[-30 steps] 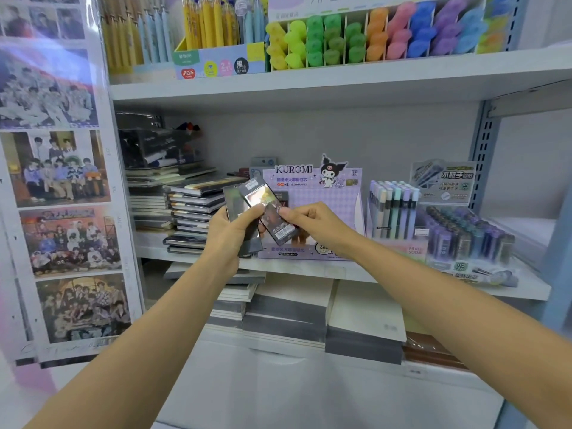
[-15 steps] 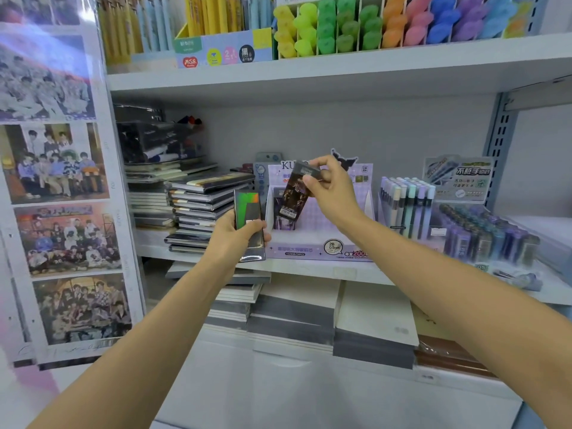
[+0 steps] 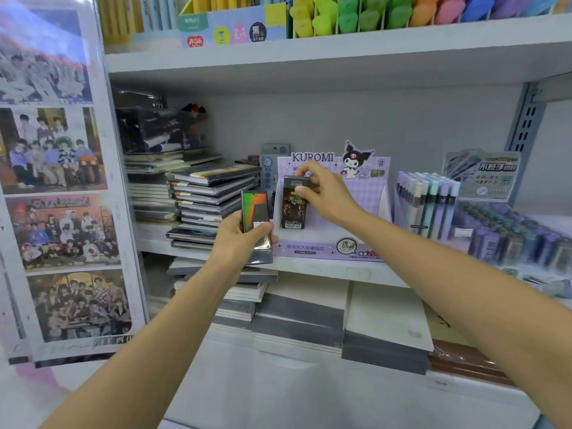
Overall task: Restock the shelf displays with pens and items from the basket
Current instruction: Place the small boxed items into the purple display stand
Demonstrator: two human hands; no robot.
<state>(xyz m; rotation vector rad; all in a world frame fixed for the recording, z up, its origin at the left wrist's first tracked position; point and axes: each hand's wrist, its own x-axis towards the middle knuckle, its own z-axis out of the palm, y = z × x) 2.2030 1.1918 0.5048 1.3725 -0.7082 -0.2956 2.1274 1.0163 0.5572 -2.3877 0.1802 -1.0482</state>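
Observation:
My right hand (image 3: 325,196) pinches the top of a small dark box (image 3: 294,205) and holds it upright inside the left part of the purple Kuromi display box (image 3: 334,246) on the middle shelf. Just left of the display, in front of the shelf edge, my left hand (image 3: 238,239) grips a stack of shiny dark packs (image 3: 257,224) with a rainbow sheen on the top one. The basket is out of view.
Stacked notebooks (image 3: 210,199) sit left of the display, pen racks (image 3: 427,202) and lead cases (image 3: 513,233) to its right. The upper shelf (image 3: 340,54) carries coloured highlighters and pens. A poster panel (image 3: 55,181) stands at the left. Paper pads (image 3: 309,314) fill the shelf below.
My right hand has taken one dark box off the stack, lifted it and lowered it into the Kuromi display. The left hand kept the remaining packs nearly still.

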